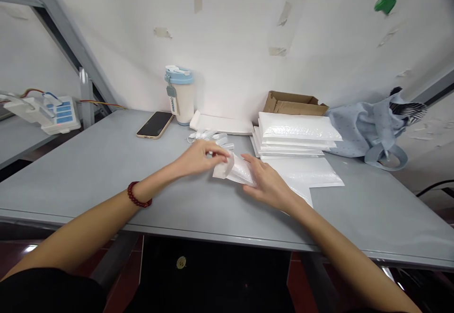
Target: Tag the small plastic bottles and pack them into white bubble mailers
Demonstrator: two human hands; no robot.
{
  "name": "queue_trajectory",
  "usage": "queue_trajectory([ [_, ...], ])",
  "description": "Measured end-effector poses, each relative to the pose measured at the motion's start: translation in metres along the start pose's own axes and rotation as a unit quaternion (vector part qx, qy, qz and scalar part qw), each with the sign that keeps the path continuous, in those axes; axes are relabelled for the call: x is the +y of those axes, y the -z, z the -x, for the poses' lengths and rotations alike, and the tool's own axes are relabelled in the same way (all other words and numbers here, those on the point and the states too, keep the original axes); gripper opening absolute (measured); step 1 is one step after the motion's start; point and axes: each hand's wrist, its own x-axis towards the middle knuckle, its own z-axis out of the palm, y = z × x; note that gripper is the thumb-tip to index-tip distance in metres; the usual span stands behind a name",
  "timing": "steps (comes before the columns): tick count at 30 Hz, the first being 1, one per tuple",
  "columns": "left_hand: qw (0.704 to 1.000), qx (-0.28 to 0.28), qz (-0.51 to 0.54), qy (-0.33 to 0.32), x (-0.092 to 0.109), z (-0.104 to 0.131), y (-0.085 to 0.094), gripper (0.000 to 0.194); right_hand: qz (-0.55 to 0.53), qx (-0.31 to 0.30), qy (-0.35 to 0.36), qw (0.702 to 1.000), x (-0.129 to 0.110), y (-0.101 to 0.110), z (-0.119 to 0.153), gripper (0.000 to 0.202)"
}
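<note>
In the middle of the table, a white bubble mailer (241,170) is held between both hands. My right hand (267,183) grips its right part, thumb and fingers along its edges. At its left end, my left hand (202,158) is closed in a pinch at the mailer's loose flap; the fingertips partly cover what they hold. Several small white items with loops (205,134) lie just behind my left hand, and I cannot make out their kind. More white bubble mailers (298,128) are stacked behind and to the right, with loose ones (319,171) lying in front of the stack.
Along the wall stand a blue-lidded tumbler (182,95), a white tray-like piece (227,125) and an open cardboard box (294,105). A phone (155,125) lies at left. Light-blue cloth (365,126) and a tape roll (400,158) are at right. The grey table's front edge (220,239) is nearby.
</note>
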Motion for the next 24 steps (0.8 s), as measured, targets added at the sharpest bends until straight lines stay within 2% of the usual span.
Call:
queue_trajectory([
  [2, 0.989, 0.119, -0.083, 0.033, -0.013, -0.004, 0.004, 0.019, 0.007, 0.006, -0.009, 1.000, 0.002, 0.001, 0.000, 0.068],
  [3, 0.980, 0.149, -0.124, 0.043, -0.021, -0.006, 0.005, 0.020, 0.010, 0.008, -0.013, 1.000, 0.003, 0.001, 0.000, 0.068],
  [4, 0.974, 0.156, -0.155, 0.054, -0.028, -0.008, 0.005, 0.021, 0.013, 0.009, -0.017, 1.000, 0.004, 0.002, 0.000, 0.068],
  [8, 0.974, 0.097, -0.193, 0.070, -0.047, -0.010, 0.002, 0.027, 0.021, 0.004, -0.023, 1.000, 0.005, 0.002, -0.001, 0.068],
  [10, 0.974, 0.100, -0.193, 0.064, -0.048, -0.011, 0.002, 0.027, 0.024, 0.001, -0.025, 0.999, 0.004, 0.003, -0.001, 0.068],
  [13, 0.971, 0.148, -0.180, 0.063, -0.042, -0.011, 0.007, 0.024, 0.027, 0.000, -0.029, 0.999, 0.004, 0.003, -0.001, 0.069],
  [18, 0.967, 0.219, -0.114, 0.065, -0.025, -0.011, 0.028, 0.019, 0.025, 0.012, -0.036, 0.999, 0.010, 0.002, 0.000, 0.069],
  [21, 0.975, 0.195, -0.099, 0.023, -0.017, -0.008, 0.038, 0.019, 0.024, 0.024, -0.034, 0.999, 0.012, 0.001, 0.000, 0.069],
  [24, 0.980, 0.155, -0.121, -0.030, -0.012, -0.005, 0.037, 0.021, 0.022, 0.025, -0.043, 0.999, 0.012, 0.001, 0.000, 0.070],
])
